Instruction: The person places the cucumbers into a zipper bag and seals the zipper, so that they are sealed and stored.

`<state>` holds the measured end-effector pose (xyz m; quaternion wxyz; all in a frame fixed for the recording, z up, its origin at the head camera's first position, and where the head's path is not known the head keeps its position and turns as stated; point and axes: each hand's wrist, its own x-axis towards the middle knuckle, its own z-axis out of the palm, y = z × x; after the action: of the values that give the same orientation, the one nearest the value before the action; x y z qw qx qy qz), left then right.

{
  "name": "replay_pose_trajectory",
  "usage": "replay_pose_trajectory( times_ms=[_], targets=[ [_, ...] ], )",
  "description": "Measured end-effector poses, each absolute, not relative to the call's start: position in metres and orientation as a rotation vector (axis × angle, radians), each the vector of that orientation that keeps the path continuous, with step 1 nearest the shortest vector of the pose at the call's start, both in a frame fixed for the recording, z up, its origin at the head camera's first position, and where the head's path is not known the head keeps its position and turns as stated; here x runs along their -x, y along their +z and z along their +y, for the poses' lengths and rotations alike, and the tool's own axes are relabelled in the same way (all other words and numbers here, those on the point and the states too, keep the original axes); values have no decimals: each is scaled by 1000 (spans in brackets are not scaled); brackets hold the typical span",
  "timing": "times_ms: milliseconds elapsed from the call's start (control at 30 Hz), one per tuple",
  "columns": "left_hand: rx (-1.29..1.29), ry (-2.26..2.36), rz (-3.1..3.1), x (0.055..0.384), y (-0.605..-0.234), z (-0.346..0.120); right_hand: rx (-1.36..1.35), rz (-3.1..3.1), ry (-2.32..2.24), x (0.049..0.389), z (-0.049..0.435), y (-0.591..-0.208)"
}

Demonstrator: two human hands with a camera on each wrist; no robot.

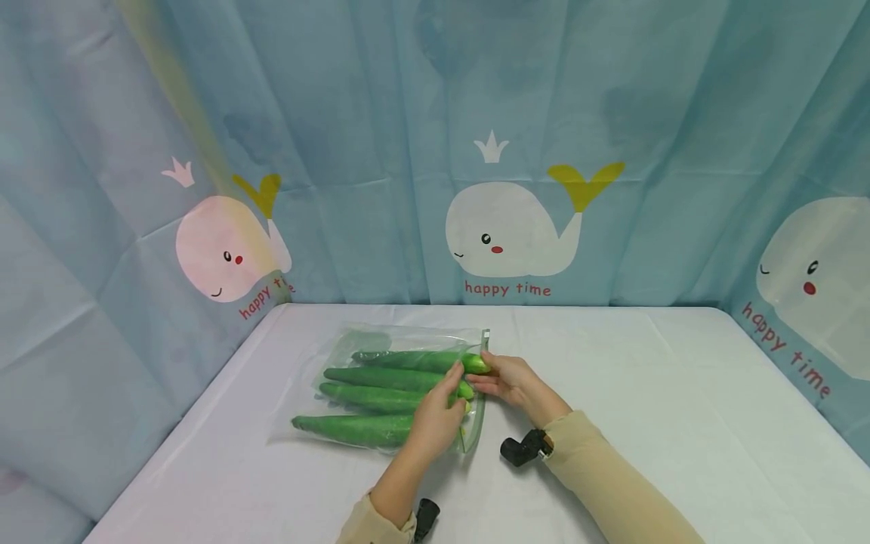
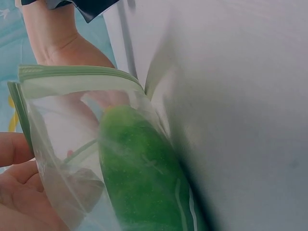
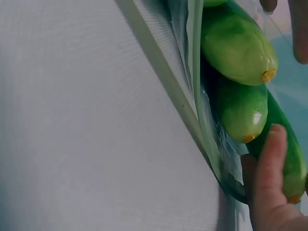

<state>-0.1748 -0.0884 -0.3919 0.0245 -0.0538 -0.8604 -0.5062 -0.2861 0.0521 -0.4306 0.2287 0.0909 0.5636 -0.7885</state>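
A clear zip bag (image 1: 329, 344) with a green zip edge (image 2: 77, 72) lies flat, its mouth to the right. Several long green cucumbers (image 1: 381, 380) rest side by side inside it, their stem ends toward the mouth. My left hand (image 1: 435, 419) reaches over the nearer cucumbers and holds the bag's upper layer near the mouth; its grip is partly hidden. At the far side of the mouth, my right hand (image 1: 513, 381) grips the end of the farthest cucumber (image 1: 476, 363). In the right wrist view, a finger (image 3: 274, 159) lies along a cucumber (image 3: 290, 175) beside two other cucumber ends.
A white cloth (image 1: 646, 378) covers the table under the bag. Behind and at both sides hangs a blue curtain (image 1: 381, 249) with printed whales. A black wrist camera (image 1: 519, 449) sits at the right cuff, and another (image 1: 426, 517) at the left cuff.
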Motion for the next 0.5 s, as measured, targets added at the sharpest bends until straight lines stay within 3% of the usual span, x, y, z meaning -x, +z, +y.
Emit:
replay_pose_trajectory(
  times_ms=[300, 500],
  targets=[
    [170, -1553, -2681, 174, -391, -89, -109, 1734, -1971, 283, 52, -431],
    [205, -1540, -2677, 174, -394, -89, -218, 1801, -1980, 284, 46, -430]
  ],
)
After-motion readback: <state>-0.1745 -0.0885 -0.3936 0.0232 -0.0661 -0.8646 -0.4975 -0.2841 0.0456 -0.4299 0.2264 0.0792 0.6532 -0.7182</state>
